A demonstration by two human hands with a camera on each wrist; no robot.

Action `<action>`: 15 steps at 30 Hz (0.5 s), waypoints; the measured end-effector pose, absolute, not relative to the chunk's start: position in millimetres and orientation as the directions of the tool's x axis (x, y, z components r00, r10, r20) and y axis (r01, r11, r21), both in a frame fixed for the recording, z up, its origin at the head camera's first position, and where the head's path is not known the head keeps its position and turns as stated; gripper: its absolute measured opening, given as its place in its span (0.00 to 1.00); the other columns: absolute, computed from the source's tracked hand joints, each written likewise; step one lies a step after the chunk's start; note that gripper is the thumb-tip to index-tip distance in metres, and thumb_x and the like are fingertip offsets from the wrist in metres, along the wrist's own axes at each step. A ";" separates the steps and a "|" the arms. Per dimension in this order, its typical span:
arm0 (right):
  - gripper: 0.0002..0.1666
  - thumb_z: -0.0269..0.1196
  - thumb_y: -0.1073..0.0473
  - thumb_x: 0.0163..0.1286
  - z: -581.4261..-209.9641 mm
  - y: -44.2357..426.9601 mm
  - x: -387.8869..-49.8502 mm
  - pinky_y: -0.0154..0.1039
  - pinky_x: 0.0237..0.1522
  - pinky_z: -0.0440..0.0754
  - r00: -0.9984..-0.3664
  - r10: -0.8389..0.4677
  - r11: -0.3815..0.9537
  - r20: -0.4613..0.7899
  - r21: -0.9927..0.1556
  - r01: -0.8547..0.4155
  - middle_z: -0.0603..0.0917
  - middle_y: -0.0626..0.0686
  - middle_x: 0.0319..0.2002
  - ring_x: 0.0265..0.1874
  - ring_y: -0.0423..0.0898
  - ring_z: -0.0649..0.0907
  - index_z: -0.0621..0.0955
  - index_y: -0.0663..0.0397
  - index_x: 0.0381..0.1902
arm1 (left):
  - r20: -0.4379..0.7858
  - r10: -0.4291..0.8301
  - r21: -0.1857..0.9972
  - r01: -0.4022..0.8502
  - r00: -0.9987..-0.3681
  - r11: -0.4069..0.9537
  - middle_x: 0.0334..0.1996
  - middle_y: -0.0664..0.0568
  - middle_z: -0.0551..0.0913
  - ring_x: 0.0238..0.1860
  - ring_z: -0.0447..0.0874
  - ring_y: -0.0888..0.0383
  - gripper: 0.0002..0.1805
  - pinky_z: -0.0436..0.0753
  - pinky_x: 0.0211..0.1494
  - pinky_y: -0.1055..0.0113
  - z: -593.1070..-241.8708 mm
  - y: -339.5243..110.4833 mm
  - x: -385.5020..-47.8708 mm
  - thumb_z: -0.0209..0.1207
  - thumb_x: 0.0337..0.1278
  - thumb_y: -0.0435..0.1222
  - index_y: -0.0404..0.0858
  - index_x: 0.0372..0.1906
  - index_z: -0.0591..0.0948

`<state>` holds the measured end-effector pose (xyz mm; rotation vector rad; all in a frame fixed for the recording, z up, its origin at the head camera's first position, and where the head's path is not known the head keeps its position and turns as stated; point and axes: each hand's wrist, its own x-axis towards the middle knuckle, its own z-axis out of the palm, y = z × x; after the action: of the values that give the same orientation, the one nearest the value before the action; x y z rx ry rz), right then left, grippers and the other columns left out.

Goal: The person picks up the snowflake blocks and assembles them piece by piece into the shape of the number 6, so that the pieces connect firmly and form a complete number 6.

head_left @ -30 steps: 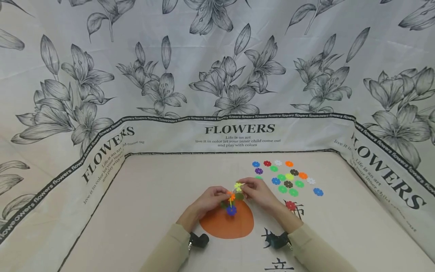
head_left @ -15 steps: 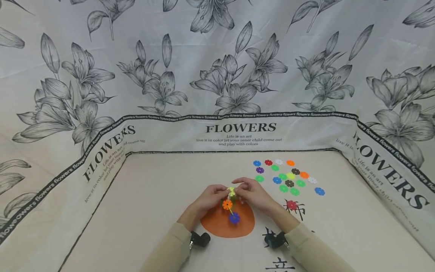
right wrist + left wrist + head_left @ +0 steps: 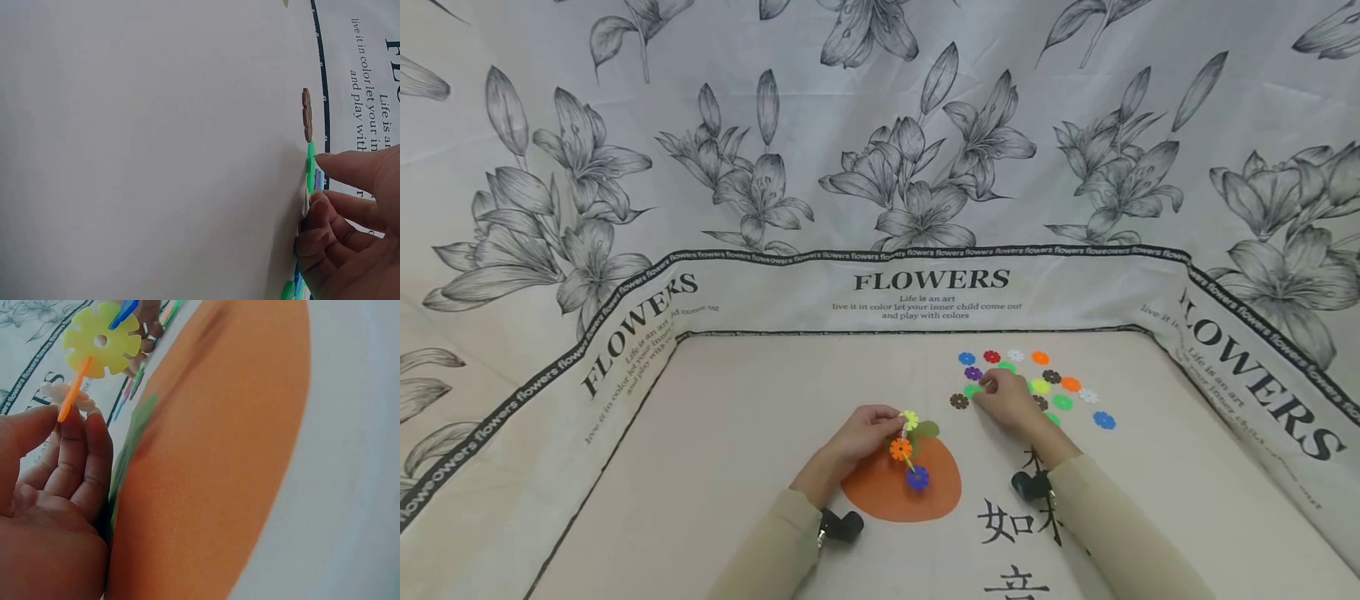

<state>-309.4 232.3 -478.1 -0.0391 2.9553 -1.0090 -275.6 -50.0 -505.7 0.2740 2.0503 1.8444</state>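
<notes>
My left hand (image 3: 863,435) holds up a small chain of slotted, flower-shaped plastic discs over the printed orange persimmon. In the head view the chain has a yellow disc (image 3: 911,420), an orange disc (image 3: 901,449) and a blue disc (image 3: 917,477). Seen from the left wrist, thumb and fingers pinch at the edge-on orange disc (image 3: 75,390) and a white piece (image 3: 56,393); a larger yellow disc (image 3: 119,337) stands beyond. My right hand (image 3: 1011,400) is down at the loose discs, thumb and finger pinching the edges of a green disc (image 3: 310,165). A brown disc (image 3: 307,115) lies beside it.
Several loose discs spread over the right back of the cloth, among them a blue disc (image 3: 1104,420), a white disc (image 3: 1088,397) and a red disc (image 3: 992,357). Behind them rises a flower-printed curtain (image 3: 925,287). My right hand and forearm cover some discs.
My right hand has left the chain and moved right to the loose discs. A brown disc now shows where that hand was. The left hand still holds the chain in nearly the same place.
</notes>
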 end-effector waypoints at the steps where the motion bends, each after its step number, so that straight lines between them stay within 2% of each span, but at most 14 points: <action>1: 0.23 0.65 0.59 0.70 -478.6 233.2 -310.3 0.52 0.46 0.82 -0.999 -0.033 0.789 -0.014 -0.614 -0.018 0.82 0.64 0.47 0.43 0.56 0.80 0.79 0.68 0.57 | -0.143 0.382 0.987 -0.101 -0.913 0.127 0.31 0.54 0.83 0.37 0.79 0.60 0.12 0.79 0.48 0.69 -505.6 -49.7 -275.5 0.58 0.74 0.38 0.31 0.45 0.84; 10: 0.19 0.66 0.59 0.69 -479.4 232.4 -316.0 0.53 0.50 0.82 -0.999 -0.022 0.790 -0.038 -0.613 0.006 0.83 0.63 0.46 0.45 0.56 0.81 0.80 0.68 0.52 | -0.140 0.380 0.986 -0.094 -0.914 0.137 0.31 0.54 0.83 0.37 0.79 0.60 0.12 0.79 0.49 0.68 -505.2 -49.3 -275.8 0.57 0.75 0.37 0.31 0.45 0.84; 15: 0.17 0.66 0.58 0.70 -472.1 232.2 -309.7 0.47 0.43 0.82 -0.999 -0.019 0.768 -0.039 -0.640 0.011 0.83 0.61 0.43 0.40 0.53 0.81 0.80 0.66 0.48 | -0.144 0.377 0.985 -0.096 -0.915 0.142 0.31 0.54 0.83 0.37 0.80 0.60 0.11 0.79 0.50 0.68 -505.4 -49.3 -275.8 0.58 0.75 0.36 0.31 0.46 0.84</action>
<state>-309.7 232.2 -472.1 -0.0065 2.9134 -1.0555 -275.8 -49.3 -505.4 0.2706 2.0692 1.8276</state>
